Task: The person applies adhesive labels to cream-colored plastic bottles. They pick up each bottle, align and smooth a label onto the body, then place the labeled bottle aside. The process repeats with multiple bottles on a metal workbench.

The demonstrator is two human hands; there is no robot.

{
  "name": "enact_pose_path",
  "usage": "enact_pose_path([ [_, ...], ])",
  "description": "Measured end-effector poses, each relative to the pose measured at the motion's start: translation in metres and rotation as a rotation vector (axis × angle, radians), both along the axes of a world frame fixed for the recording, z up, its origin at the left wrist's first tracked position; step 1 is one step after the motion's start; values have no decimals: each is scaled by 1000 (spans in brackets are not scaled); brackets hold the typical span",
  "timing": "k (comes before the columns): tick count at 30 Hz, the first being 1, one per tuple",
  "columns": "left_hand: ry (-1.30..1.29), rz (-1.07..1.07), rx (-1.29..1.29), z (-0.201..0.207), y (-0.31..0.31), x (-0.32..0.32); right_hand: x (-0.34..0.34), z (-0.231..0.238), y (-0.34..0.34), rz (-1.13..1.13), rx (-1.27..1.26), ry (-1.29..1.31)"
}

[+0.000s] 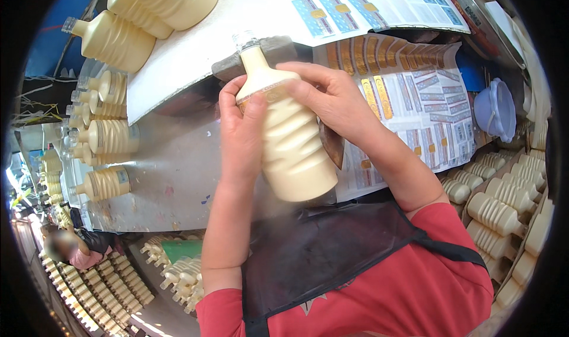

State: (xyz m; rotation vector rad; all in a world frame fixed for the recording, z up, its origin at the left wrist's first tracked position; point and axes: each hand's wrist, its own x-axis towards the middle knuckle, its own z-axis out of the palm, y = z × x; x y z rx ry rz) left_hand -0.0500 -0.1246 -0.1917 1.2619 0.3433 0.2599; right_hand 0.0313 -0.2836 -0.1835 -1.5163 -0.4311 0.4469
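Note:
A cream-coloured bottle [298,156] with wavy ridged sides and a clear neck tip leans in front of me, its neck pointing away. My left hand [243,124] grips it by the left of the shoulder, thumb lying on the front. From the right, my right hand [329,94] holds the same shoulder, thumb pressed on the surface and fingers toward the far side. A thin, brownish-gold band [269,92] runs across the shoulder between both thumbs. Behind the neck is a dark grey block [228,68]. Partly hidden beside the bottle is a brown, pointed piece [332,143].
Printed label sheets [427,100] with gold strips cover the table's right side. Several similar bottles [112,137] stand at left, with larger ones [115,39] on the white board [172,70]. A lilac bucket [495,109] is far right. A person [86,249] sits among bottle rows, lower left.

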Motion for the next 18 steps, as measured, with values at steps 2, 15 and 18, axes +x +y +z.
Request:
enact_pose_path([
  [2, -12, -5, -16, 0, 0, 0, 0, -1, 0, -1, -1, -11],
  [15, -17, -16, 15, 1, -1, -1, 8, 10, -8, 75, 3, 145],
  [18, -21, -21, -10, 1, -1, -1, 3, 6, -4, 40, -22, 46],
])
